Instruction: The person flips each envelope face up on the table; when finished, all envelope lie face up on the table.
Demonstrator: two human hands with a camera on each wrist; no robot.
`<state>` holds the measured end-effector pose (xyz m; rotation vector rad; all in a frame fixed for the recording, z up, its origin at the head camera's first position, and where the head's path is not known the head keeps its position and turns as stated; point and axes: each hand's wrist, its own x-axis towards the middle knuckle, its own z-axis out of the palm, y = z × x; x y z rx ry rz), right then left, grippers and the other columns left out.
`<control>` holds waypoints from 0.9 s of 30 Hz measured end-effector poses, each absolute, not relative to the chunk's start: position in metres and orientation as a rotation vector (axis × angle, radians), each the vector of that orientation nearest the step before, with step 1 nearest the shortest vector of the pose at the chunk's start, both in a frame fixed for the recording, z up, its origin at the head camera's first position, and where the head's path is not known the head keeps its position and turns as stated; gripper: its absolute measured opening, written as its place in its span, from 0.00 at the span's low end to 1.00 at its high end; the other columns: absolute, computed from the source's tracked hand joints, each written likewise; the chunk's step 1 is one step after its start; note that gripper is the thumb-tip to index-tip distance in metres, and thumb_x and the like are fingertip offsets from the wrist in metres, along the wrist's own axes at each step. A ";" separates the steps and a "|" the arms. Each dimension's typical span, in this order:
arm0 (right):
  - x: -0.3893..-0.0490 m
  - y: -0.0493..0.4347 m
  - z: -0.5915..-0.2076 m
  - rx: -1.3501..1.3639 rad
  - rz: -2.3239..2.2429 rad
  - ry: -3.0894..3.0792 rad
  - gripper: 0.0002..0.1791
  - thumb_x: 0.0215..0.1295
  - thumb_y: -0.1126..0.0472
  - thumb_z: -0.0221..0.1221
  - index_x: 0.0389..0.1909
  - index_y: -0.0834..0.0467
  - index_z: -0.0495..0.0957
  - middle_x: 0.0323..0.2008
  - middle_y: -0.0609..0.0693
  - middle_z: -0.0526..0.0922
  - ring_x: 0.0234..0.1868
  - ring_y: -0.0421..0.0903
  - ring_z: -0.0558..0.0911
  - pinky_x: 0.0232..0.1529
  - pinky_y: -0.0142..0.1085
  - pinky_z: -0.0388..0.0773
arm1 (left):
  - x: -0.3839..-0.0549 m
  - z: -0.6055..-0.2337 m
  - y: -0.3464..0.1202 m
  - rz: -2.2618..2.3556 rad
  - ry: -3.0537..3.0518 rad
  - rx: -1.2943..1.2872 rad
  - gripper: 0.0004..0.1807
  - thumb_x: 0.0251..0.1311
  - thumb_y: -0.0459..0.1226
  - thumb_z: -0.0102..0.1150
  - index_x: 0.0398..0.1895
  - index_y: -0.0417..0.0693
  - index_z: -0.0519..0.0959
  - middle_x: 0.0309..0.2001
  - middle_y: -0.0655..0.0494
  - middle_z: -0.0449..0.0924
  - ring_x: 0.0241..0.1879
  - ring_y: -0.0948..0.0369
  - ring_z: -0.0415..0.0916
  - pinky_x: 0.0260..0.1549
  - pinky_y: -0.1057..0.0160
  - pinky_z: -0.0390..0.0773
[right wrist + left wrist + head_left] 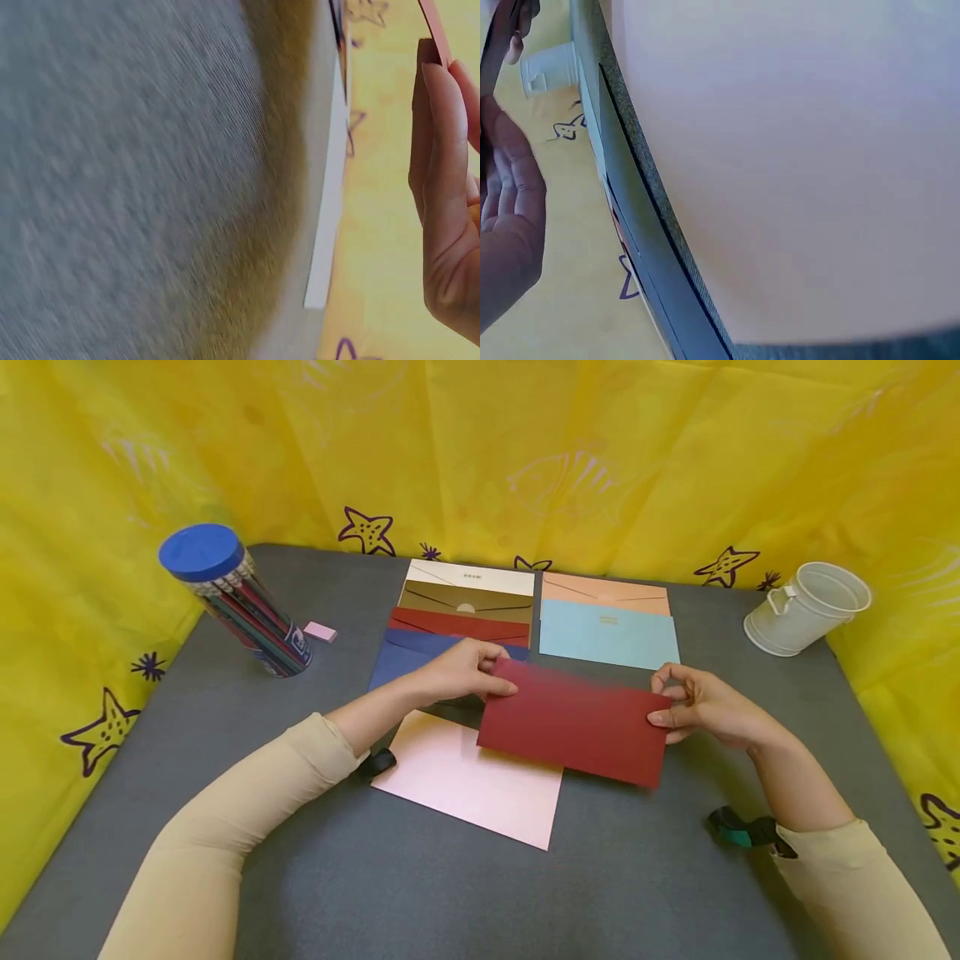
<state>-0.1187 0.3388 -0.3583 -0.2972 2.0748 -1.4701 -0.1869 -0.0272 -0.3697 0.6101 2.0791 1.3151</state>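
Note:
A dark red envelope (573, 722) is held up between both hands, tilted, above the table. My left hand (461, 670) pinches its left end, thumb on the near face. At the right end, my right hand (701, 706) pinches the edge between thumb and fingers. Beneath the red envelope lies a pale pink envelope (465, 781), partly covered by it in the head view. Behind my left hand a blue envelope (405, 656) overlaps a red one (457, 625), a brown one (435, 596) and a white one (495, 581). A light blue envelope (607, 635) overlaps a peach one (630, 596).
A clear tube of pencils with a blue lid (240, 602) stands at the left, beside a small pink eraser (321, 632). A white metal bucket (806, 608) stands at the back right. Yellow cloth (480, 460) with sea drawings hangs around the grey table (465, 902).

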 end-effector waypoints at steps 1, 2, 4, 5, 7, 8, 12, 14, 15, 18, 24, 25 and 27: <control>-0.120 0.342 -0.357 -0.280 -1.488 2.083 0.14 0.66 0.70 0.59 0.43 0.57 0.63 0.31 0.41 0.86 0.30 0.39 0.86 0.31 0.40 0.86 | -0.188 -0.370 -0.027 1.385 2.042 0.563 0.09 0.60 0.36 0.65 0.37 0.44 0.74 0.27 0.59 0.81 0.29 0.63 0.80 0.37 0.65 0.82; -0.121 0.345 -0.357 -0.264 -1.510 2.090 0.14 0.66 0.71 0.58 0.43 0.57 0.63 0.32 0.41 0.86 0.30 0.39 0.86 0.31 0.39 0.86 | -0.190 -0.370 -0.026 1.450 2.008 0.522 0.09 0.61 0.35 0.64 0.37 0.43 0.73 0.27 0.59 0.81 0.30 0.63 0.81 0.37 0.64 0.84; -0.123 0.351 -0.356 -0.226 -1.557 2.093 0.14 0.67 0.71 0.57 0.45 0.56 0.64 0.33 0.41 0.87 0.29 0.39 0.85 0.30 0.38 0.86 | -0.192 -0.370 -0.024 1.551 1.959 0.462 0.08 0.63 0.34 0.61 0.38 0.40 0.73 0.28 0.60 0.82 0.30 0.64 0.82 0.37 0.61 0.86; -0.124 0.353 -0.356 -0.207 -1.582 2.092 0.13 0.68 0.71 0.57 0.45 0.56 0.64 0.33 0.41 0.87 0.29 0.39 0.85 0.30 0.38 0.86 | -0.193 -0.370 -0.023 1.583 1.948 0.439 0.07 0.63 0.34 0.61 0.38 0.39 0.74 0.28 0.59 0.83 0.30 0.64 0.82 0.37 0.61 0.86; -0.126 0.357 -0.355 -0.153 -1.636 2.087 0.13 0.68 0.71 0.56 0.47 0.55 0.65 0.33 0.42 0.88 0.29 0.40 0.86 0.30 0.36 0.86 | -0.194 -0.371 -0.021 1.622 1.933 0.406 0.07 0.63 0.33 0.60 0.41 0.39 0.76 0.29 0.59 0.84 0.29 0.63 0.82 0.37 0.60 0.86; -0.126 0.359 -0.355 -0.125 -1.666 2.080 0.13 0.69 0.71 0.55 0.47 0.55 0.65 0.33 0.42 0.88 0.29 0.40 0.86 0.30 0.36 0.86 | -0.194 -0.371 -0.020 1.632 1.930 0.392 0.07 0.63 0.33 0.61 0.41 0.38 0.77 0.30 0.59 0.84 0.29 0.63 0.82 0.37 0.61 0.86; -0.128 0.362 -0.355 -0.007 -1.824 2.024 0.13 0.69 0.70 0.56 0.50 0.54 0.69 0.34 0.43 0.88 0.30 0.41 0.87 0.32 0.33 0.85 | -0.197 -0.371 -0.017 1.685 1.938 0.326 0.09 0.63 0.32 0.61 0.43 0.37 0.77 0.31 0.58 0.84 0.29 0.64 0.81 0.36 0.64 0.85; -0.129 0.363 -0.356 0.028 -1.938 1.955 0.14 0.68 0.73 0.55 0.49 0.54 0.72 0.35 0.44 0.89 0.32 0.41 0.88 0.35 0.32 0.85 | -0.200 -0.371 -0.014 1.728 1.953 0.290 0.10 0.63 0.32 0.61 0.45 0.37 0.77 0.32 0.59 0.83 0.29 0.64 0.81 0.36 0.65 0.85; -0.129 0.364 -0.357 0.037 -1.994 1.921 0.14 0.67 0.74 0.54 0.48 0.55 0.74 0.35 0.45 0.89 0.33 0.41 0.88 0.36 0.32 0.85 | -0.201 -0.370 -0.013 1.750 1.961 0.276 0.11 0.63 0.33 0.61 0.46 0.36 0.77 0.31 0.59 0.83 0.29 0.65 0.80 0.36 0.65 0.85; -0.130 0.367 -0.359 0.043 -2.168 1.785 0.15 0.66 0.79 0.52 0.43 0.58 0.80 0.34 0.48 0.89 0.34 0.42 0.89 0.39 0.32 0.85 | -0.204 -0.368 -0.010 1.801 1.977 0.253 0.12 0.64 0.33 0.60 0.48 0.35 0.77 0.31 0.61 0.82 0.29 0.66 0.80 0.36 0.67 0.84; -0.129 0.370 -0.360 0.000 -2.407 1.611 0.18 0.66 0.81 0.49 0.36 0.63 0.86 0.31 0.52 0.89 0.32 0.45 0.89 0.39 0.34 0.86 | -0.206 -0.365 -0.004 1.848 1.998 0.244 0.15 0.64 0.34 0.60 0.51 0.34 0.78 0.36 0.56 0.83 0.34 0.66 0.80 0.43 0.63 0.85; -0.129 0.370 -0.360 -0.002 -2.439 1.599 0.18 0.66 0.81 0.48 0.36 0.64 0.86 0.31 0.52 0.89 0.32 0.45 0.89 0.39 0.33 0.86 | -0.206 -0.364 -0.004 1.843 2.019 0.248 0.15 0.64 0.34 0.61 0.51 0.35 0.79 0.39 0.55 0.83 0.36 0.65 0.81 0.46 0.62 0.84; -0.129 0.370 -0.359 0.003 -2.488 1.589 0.18 0.66 0.81 0.49 0.34 0.65 0.87 0.31 0.52 0.88 0.31 0.45 0.88 0.39 0.33 0.85 | -0.205 -0.363 -0.002 1.833 2.073 0.266 0.15 0.63 0.36 0.63 0.50 0.38 0.81 0.44 0.51 0.84 0.41 0.63 0.80 0.52 0.63 0.80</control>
